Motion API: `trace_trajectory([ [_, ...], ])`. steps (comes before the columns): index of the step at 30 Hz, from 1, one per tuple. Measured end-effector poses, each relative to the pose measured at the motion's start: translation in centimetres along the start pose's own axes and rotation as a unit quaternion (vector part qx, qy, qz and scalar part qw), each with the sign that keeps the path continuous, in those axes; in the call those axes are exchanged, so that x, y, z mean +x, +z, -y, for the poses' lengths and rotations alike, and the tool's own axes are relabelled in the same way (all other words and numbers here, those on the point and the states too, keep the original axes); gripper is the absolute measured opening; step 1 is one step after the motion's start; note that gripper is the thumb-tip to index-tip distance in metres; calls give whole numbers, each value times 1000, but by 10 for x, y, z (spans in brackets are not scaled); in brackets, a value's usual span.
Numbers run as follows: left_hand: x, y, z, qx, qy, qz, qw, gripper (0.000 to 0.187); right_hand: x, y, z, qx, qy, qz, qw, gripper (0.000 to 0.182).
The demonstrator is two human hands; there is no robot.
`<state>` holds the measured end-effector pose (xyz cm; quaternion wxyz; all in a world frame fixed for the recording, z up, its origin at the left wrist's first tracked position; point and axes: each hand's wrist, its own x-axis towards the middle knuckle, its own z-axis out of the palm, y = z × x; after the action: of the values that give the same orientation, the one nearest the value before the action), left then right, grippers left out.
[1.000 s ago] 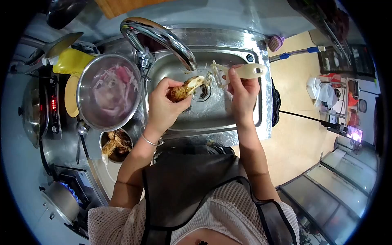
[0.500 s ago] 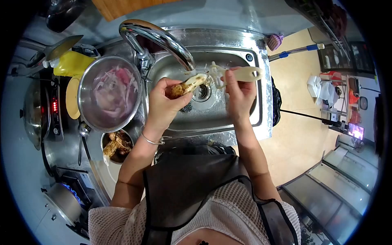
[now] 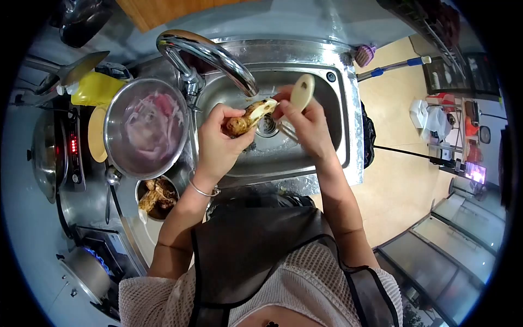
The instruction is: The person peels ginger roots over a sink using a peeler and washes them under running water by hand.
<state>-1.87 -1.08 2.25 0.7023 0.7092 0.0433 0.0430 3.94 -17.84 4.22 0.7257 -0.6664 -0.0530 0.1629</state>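
Fingers of the left hand (image 3: 217, 140) clamp a brown, knobbly root (image 3: 256, 114), thumb on the near side, index finger curled over the far side. Grip sits on the dark, rough end, likely to leave the pale, bared end free. Root is held above the sink (image 3: 341, 117), tilted, pale tip up and to the right, near the drain (image 3: 266, 127). Over-the-basin hold probably lets scraps fall inside.

Fingers of the right hand (image 3: 313, 131) are closed round a pale peeler (image 3: 302, 92). Handle sticks up past the thumb, head points down toward the basin, blade turned away from the root. Index fingertip area is at the root's pale tip; blur, can't tell if touching. Looks like the peeler is parked in the palm so the fingertips can work.

Tap spout (image 3: 248, 83) is just beyond the root. Big metal bowl (image 3: 115, 132) with pale and pink pieces is left of the sink; small pot (image 3: 168, 216) with more brown pieces sits beside the left forearm, presumably for easy reach.

Pose: both forearms angle forward and inward, wrists over the basin, hands close together. Left wrist looks roughly straight; right hand leans left, toward the root.
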Motion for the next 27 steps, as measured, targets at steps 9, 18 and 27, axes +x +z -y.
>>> trace_trajectory([
  [9, 5, -9, -2, 157, 73, -74, 982, 24, 22, 21, -2, -39, 96, 21, 994, 22],
  [18, 5, -16, 0, 232, 146, -85, 958, 23, 31, 31, -10, 41, 136, 2, 990, 17],
  [27, 4, -26, 6, 5, -35, -56, 998, 26, 23, 22, -7, -7, 139, 37, 990, 22],
])
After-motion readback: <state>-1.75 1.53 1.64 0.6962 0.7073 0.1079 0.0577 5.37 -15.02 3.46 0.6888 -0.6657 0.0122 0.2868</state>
